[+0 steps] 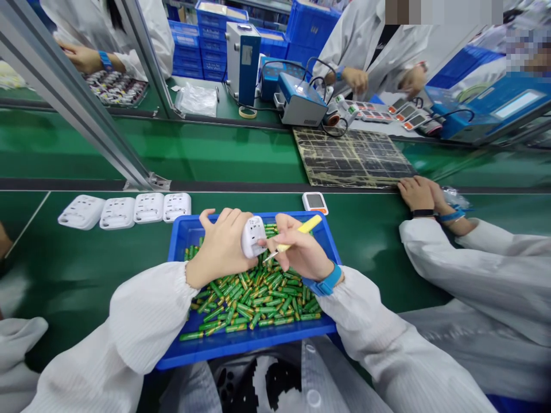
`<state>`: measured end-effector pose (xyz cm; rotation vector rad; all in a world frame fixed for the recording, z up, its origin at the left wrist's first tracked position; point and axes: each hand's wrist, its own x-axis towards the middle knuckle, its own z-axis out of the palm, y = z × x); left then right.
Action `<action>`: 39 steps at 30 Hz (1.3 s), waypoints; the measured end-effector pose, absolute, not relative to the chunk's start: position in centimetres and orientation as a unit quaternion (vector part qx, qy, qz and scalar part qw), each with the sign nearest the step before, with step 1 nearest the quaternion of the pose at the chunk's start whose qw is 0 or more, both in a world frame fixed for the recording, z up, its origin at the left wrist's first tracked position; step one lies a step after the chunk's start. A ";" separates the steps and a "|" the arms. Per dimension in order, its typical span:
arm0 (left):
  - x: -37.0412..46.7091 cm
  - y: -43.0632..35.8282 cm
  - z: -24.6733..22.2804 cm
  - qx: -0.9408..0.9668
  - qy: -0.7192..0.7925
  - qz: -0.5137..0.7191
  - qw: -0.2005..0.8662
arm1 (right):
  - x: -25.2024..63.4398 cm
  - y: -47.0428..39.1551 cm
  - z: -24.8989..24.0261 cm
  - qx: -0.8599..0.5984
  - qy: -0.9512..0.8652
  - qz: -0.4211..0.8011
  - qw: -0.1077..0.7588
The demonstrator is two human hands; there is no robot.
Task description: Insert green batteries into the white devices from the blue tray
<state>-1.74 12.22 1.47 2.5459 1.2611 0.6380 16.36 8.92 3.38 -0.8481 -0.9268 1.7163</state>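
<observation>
Over a blue tray (241, 351) heaped with green batteries (245, 304), my left hand (226, 244) is closed round a white plastic device (253, 236), its recessed back turned toward my right. My right hand (303, 249) grips a yellow-handled screwdriver (309, 224) with a thin metal shaft pointing down to the left. Its fingertips touch or nearly touch the device's right edge; the exact contact is hard to make out. Behind the tray's right corner sits a white device with a grey screen and orange strip (315, 202).
Several white devices (148, 207) lie back-up in a row left of the tray. A metal post (107, 120) rises behind them. A dark scratched board (353, 158) spans the green belt. At right rest a co-worker's hands (419, 195); other people work across the belt near blue machines (301, 97).
</observation>
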 end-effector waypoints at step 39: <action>-7.2 18.6 3.2 0.799 0.501 0.297 0.150 | 20.4 14.7 3.3 -0.549 -0.447 0.381 0.594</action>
